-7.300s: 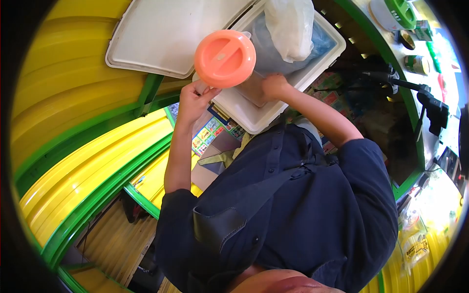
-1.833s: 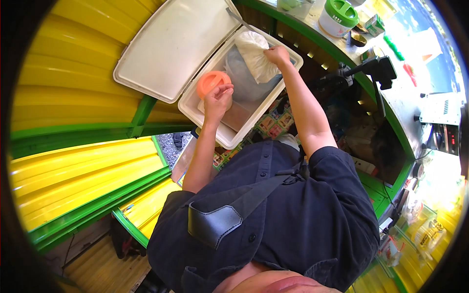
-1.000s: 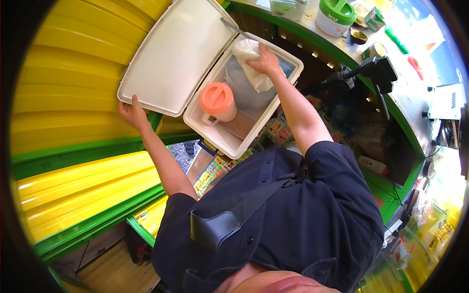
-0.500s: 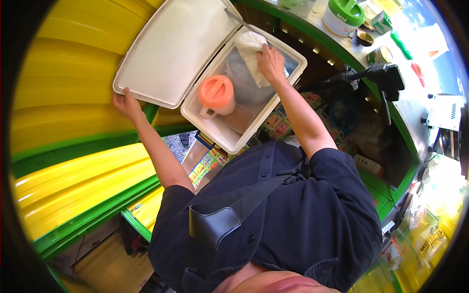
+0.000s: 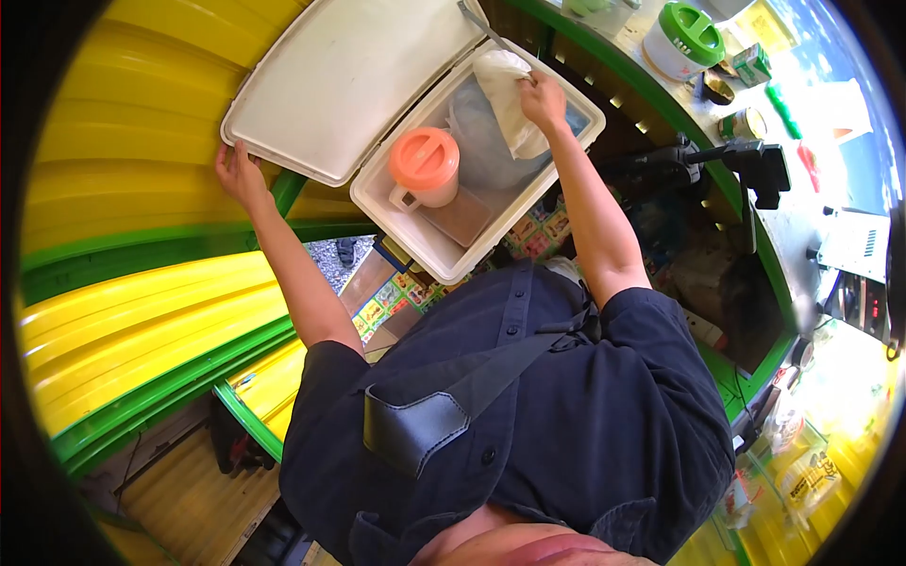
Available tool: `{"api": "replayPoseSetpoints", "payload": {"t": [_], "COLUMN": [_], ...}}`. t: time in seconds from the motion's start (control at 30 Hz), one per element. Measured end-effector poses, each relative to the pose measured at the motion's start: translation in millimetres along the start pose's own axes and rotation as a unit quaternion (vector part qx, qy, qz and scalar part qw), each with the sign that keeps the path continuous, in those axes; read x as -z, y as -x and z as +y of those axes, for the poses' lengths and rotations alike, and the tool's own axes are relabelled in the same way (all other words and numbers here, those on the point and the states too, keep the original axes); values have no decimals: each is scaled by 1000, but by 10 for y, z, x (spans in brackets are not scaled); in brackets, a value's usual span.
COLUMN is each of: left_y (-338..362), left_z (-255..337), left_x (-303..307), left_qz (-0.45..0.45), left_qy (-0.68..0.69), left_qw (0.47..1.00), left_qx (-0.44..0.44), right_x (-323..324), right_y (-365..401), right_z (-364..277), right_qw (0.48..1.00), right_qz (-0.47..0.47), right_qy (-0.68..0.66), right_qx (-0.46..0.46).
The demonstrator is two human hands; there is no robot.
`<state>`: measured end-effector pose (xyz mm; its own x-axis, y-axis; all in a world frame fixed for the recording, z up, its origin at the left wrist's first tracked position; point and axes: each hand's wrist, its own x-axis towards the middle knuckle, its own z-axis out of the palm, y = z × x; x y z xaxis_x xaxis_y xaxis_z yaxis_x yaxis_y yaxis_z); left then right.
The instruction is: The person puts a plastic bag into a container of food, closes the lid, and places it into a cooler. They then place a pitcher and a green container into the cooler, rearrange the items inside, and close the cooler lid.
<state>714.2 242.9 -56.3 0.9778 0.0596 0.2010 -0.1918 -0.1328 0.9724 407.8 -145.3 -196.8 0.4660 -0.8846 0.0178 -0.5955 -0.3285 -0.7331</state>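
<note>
left hand [image 5: 245,181] pinching open lid [image 5: 354,85] edge at its 8 o'clock; right hand [image 5: 544,102] clutching white bag [image 5: 509,115], bin [image 5: 449,272] 1 o'clock. slipping fingers could drop lid onto wrist; bag swing might topple pitcher [image 5: 424,164], bin 9 o'clock.

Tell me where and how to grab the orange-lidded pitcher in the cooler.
Best by the loop handle, reaching down from above on the near-left side of the pitcher: the handle juts out that way, and the pitcher looks upright.
</note>
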Motion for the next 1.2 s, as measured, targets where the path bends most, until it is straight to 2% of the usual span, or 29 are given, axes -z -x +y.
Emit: {"api": "replayPoseSetpoints", "payload": {"t": [0.07,0.2,0.27,0.33,0.4,0.47,0.5,0.53,0.6,0.77,0.83,0.93,1.03,1.2], "left_y": [-10,13,27,75,108,160,183,193,194,177,243,254,247,308], "left_z": [-29,-83,-113,-154,-132,-92,-55,-33,-37,-66,-22,-43,-29,31], "left_x": [25,9,-34,-65,-87,-88,-83,-70,-33,11,1,-10,-14,0], "left_qz": [-2,0,1,-8,-8,-4,-7,-9,-10,-16,-21,-39,-33,-47], "left_qy": [4,7,14,14,25,36,41,45,47,27,26,45,21,30], "left_qw": [1000,1000,1000,999,999,999,999,999,999,999,999,998,999,998], "left_qx": [6,4,-2,-47,-42,-36,-30,-24,-20,-7,1,-6,2,4], "right_x": [137,284,249,133,111,207,255,281,302,214,91,-80,-97,-186], "right_y": [11,48,4,-181,-245,-125,24,162,326,731,844,781,673,606], "right_z": [4,0,62,176,192,-7,-123,-214,-331,-341,-196,49,163,276], "right_qw": [996,985,962,967,970,988,990,989,991,993,978,967,967,965], "right_qz": [-57,-120,-190,-180,-171,-25,44,43,66,0,-24,-41,-91,-100], "right_qy": [-73,-109,-120,-79,-39,125,121,121,113,101,201,238,223,227], "right_qx": [14,59,156,160,168,87,65,69,4,-60,41,83,78,86]}}
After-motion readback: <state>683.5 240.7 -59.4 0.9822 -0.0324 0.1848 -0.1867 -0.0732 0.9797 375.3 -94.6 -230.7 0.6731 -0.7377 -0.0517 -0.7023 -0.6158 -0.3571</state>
